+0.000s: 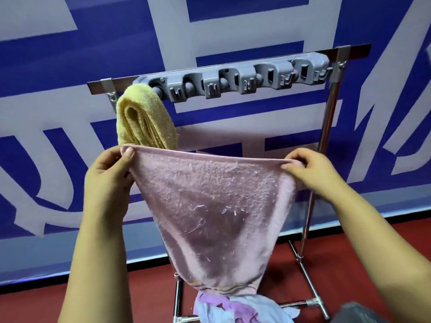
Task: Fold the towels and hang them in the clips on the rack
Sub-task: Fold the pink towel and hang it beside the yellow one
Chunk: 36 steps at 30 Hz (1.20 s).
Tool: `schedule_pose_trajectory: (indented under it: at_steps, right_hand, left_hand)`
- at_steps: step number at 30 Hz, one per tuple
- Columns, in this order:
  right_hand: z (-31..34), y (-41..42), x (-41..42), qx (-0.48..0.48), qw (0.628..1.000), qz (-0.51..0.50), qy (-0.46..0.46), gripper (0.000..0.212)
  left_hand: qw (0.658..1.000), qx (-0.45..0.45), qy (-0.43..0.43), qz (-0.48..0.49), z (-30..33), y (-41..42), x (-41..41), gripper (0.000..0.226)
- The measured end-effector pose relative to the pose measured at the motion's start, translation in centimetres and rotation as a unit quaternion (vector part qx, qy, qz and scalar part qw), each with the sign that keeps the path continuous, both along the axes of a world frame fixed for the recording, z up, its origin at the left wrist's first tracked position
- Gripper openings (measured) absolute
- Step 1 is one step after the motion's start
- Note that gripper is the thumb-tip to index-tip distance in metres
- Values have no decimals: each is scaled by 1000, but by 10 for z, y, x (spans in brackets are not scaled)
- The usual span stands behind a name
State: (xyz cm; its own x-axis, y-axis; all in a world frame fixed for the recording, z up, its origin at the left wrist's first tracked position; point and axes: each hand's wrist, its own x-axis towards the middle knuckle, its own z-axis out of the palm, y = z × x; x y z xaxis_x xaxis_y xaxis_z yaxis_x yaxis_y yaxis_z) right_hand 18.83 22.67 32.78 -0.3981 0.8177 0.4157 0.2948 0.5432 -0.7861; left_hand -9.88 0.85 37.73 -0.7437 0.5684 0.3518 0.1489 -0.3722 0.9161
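Presently, no legible brand or label; wall banner (256, 24) behind shows large pale-grey strokes on blue, unreadable as cropped. Floor (349, 252) is red. Left hand (109, 173) pinches top-left corner of pink towel (210, 206), right hand (312, 169) pinches top-right corner; top edge stretched taut btwn them, cloth hanging to a point. Yellow towel (144, 120), folded, hangs from leftmost clip of grey clip strip (233, 82) on steel rack (326, 127). Other clips vacant. Pile of lilac and pale-blue cloths (233, 308) lies at rack base, under pink towel.
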Motion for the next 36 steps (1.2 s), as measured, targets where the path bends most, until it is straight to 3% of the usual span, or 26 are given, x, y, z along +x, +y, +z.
schedule_pose_trajectory:
  at_steps: [2,5,8,10,11,14,16,19,21,28,32,36]
  right_hand:
    - [9,-3,2,-112,983,25,140,11]
    - [18,-6,9,-279,903,147,291,24]
    - [20,-7,11,-387,813,251,357,47]
    - [18,-5,10,-441,771,251,385,81]
    - [18,-5,8,-463,752,244,401,85]
    - [16,-9,2,-497,723,221,427,63]
    - [13,-17,-2,-508,721,207,423,53]
    - [14,-35,-12,-504,752,153,397,14]
    - [15,-49,-21,-467,785,141,381,17]
    - [24,-104,-54,-313,909,142,237,23]
    - [24,-120,-59,-248,940,135,191,20]
    - [21,-126,-60,-203,958,119,166,19]
  left_hand:
    - [999,28,-18,-3,2,-1,-4,14]
    - [997,53,-41,-24,0,-3,-8,18]
    - [987,76,-118,-76,-10,-4,-19,29]
    - [976,70,-175,-111,-23,-4,-25,18]
    - [966,57,-219,-122,-29,-5,-27,7]
    - [929,24,-360,-86,-51,-6,-21,22]
    - [930,-5,-362,-60,-56,-4,-6,11]
    - [956,-32,-292,-10,-56,6,20,13]
    - [973,-38,-227,-5,-48,13,41,4]
    - [996,-66,-49,-39,-25,25,120,13]
    - [995,-87,37,-22,-21,22,135,13]
    - [993,-91,69,-14,-20,17,140,11]
